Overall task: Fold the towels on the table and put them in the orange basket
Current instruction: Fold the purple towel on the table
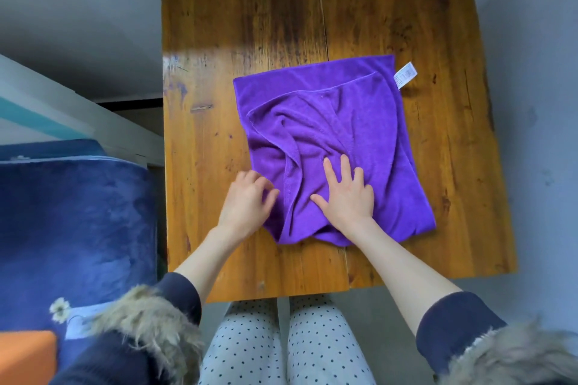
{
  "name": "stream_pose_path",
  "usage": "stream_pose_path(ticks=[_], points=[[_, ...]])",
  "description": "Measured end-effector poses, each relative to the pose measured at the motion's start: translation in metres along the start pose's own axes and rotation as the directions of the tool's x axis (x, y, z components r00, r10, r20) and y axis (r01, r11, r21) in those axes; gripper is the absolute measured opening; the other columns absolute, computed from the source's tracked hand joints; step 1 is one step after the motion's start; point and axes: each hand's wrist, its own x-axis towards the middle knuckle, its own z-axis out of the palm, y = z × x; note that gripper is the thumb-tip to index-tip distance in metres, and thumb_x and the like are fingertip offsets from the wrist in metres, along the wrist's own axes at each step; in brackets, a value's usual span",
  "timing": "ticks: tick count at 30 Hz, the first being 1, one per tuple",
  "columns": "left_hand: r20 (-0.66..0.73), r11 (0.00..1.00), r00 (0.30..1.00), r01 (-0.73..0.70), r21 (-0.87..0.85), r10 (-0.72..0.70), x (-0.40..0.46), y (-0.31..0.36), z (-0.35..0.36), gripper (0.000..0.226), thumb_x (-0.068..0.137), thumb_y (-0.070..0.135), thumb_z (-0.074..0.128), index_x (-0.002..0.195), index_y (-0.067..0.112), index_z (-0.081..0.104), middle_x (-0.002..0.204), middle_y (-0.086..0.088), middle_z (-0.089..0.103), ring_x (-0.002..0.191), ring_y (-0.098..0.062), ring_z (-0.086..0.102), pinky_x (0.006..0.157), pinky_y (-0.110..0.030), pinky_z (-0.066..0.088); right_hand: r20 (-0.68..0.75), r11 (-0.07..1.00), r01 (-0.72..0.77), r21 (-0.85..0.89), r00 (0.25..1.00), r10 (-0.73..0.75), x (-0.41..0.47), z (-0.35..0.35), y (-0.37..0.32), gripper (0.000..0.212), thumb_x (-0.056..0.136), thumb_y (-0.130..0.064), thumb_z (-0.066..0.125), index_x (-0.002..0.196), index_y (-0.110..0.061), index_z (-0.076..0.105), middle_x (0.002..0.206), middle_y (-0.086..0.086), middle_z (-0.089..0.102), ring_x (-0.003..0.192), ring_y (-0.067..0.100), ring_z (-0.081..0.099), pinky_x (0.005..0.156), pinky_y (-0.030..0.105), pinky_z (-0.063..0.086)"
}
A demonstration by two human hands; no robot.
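Purple towel [331, 134] lay on the wooden table [219, 40], toward the near and right part of the top, folded once so that an upper layer sat askew over a lower one. The far edge of the lower layer ran straight and showed as a band beyond the upper layer's hemmed edge. A white care label [405, 74] stuck out from the far right corner onto the bare wood. The cloth was a plush, deep violet, and it was not flat: long creases ran from the far left down toward the near edge, bunching between the two hands.

The right hand [348, 194] rested flat on the towel's near middle, fingers straight and spread, palm down, gripping nothing. The left hand [247, 200] sat at the towel's near left edge with its fingers curled against the cloth; whether they pinched the hem could not be told.

An orange basket [25, 353] showed only as a corner at the lower left, beside a dark blue blanket [78, 212].
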Motion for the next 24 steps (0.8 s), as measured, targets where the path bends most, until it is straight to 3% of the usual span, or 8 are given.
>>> stream_pose_path(ticks=[3, 6, 9, 13, 17, 21, 24], points=[[0.187, 0.983, 0.982, 0.055, -0.174, -0.022, -0.022, 0.01, 0.011, 0.025, 0.09, 0.031, 0.059, 0.081, 0.01, 0.069, 0.08, -0.005, 0.061, 0.083, -0.026, 0.053, 0.075, -0.029, 0.039, -0.019, 0.998, -0.048, 0.035, 0.999, 0.049, 0.007, -0.001, -0.002, 0.081, 0.087, -0.067, 0.036, 0.149, -0.027, 0.003, 0.156, 0.007, 0.007, 0.126, 0.032, 0.029, 0.083, 0.039, 0.043], [0.211, 0.965, 0.974, 0.135, -0.224, -0.087, -0.032, 0.011, 0.019, 0.019, 0.087, 0.03, 0.063, 0.079, 0.013, 0.069, 0.08, 0.003, 0.059, 0.083, -0.016, 0.052, 0.07, -0.021, 0.034, -0.018, 0.996, -0.068, 0.06, 0.997, 0.069, 0.01, -0.001, -0.002, 0.081, 0.086, -0.066, 0.038, 0.149, -0.027, 0.004, 0.156, 0.006, 0.007, 0.13, 0.035, 0.025, 0.088, 0.042, 0.042], [0.189, 0.941, 0.973, 0.181, -0.287, -0.13, -0.035, 0.007, 0.018, 0.011, 0.088, 0.02, 0.061, 0.077, 0.017, 0.063, 0.075, 0.006, 0.058, 0.077, -0.013, 0.054, 0.071, -0.024, 0.042, 0.001, 0.995, -0.072, 0.076, 0.997, 0.072, 0.006, 0.0, -0.002, 0.079, 0.088, -0.064, 0.037, 0.149, -0.027, 0.004, 0.157, 0.005, 0.004, 0.132, 0.035, 0.023, 0.091, 0.046, 0.04], [0.217, 0.844, 0.942, 0.326, -0.425, -0.254, -0.038, 0.003, 0.007, 0.016, 0.097, 0.03, 0.041, 0.081, 0.03, 0.04, 0.058, 0.002, 0.053, 0.051, -0.009, 0.048, 0.052, -0.029, 0.036, 0.007, 0.992, -0.067, 0.108, 0.998, 0.066, -0.005, 0.003, -0.001, 0.073, 0.091, -0.06, 0.035, 0.149, -0.027, 0.005, 0.158, 0.003, 0.0, 0.139, 0.032, 0.015, 0.094, 0.049, 0.037], [0.331, 0.82, 0.87, 0.469, -0.328, -0.365, -0.043, -0.01, -0.004, 0.017, 0.098, 0.032, 0.037, 0.088, 0.019, 0.041, 0.07, -0.002, 0.058, 0.069, -0.027, 0.056, 0.064, -0.037, 0.042, 0.046, 0.984, -0.059, 0.166, 0.998, 0.052, -0.021, 0.005, 0.007, 0.064, 0.095, -0.054, 0.033, 0.149, -0.027, 0.011, 0.159, 0.001, -0.001, 0.145, 0.025, 0.005, 0.1, 0.048, 0.034], [0.478, 0.839, 0.802, 0.501, -0.214, -0.357, -0.037, -0.018, -0.018, 0.018, 0.096, 0.027, 0.043, 0.086, 0.013, 0.052, 0.074, -0.007, 0.069, 0.077, -0.027, 0.069, 0.077, -0.035, 0.053, 0.04, 0.952, -0.059, 0.301, 0.998, 0.049, -0.023, -0.005, 0.014, 0.052, 0.096, -0.045, 0.039, 0.14, -0.019, 0.037, 0.154, 0.004, 0.022, 0.14, 0.024, 0.02, 0.1, 0.048, 0.033], [0.288, 0.887, 0.877, 0.438, -0.149, -0.385, -0.01, -0.015, -0.024, 0.019, 0.094, 0.023, 0.046, 0.094, 0.01, 0.06, 0.087, -0.013, 0.07, 0.089, -0.032, 0.064, 0.079, -0.035, 0.045, -0.052, 0.928, -0.05, 0.368, 0.996, 0.074, -0.009, -0.022, 0.024, 0.043, 0.095, -0.037, 0.044, 0.13, -0.013, 0.05, 0.141, 0.007, 0.043, 0.131, 0.026, 0.034, 0.098, 0.046, 0.033]])
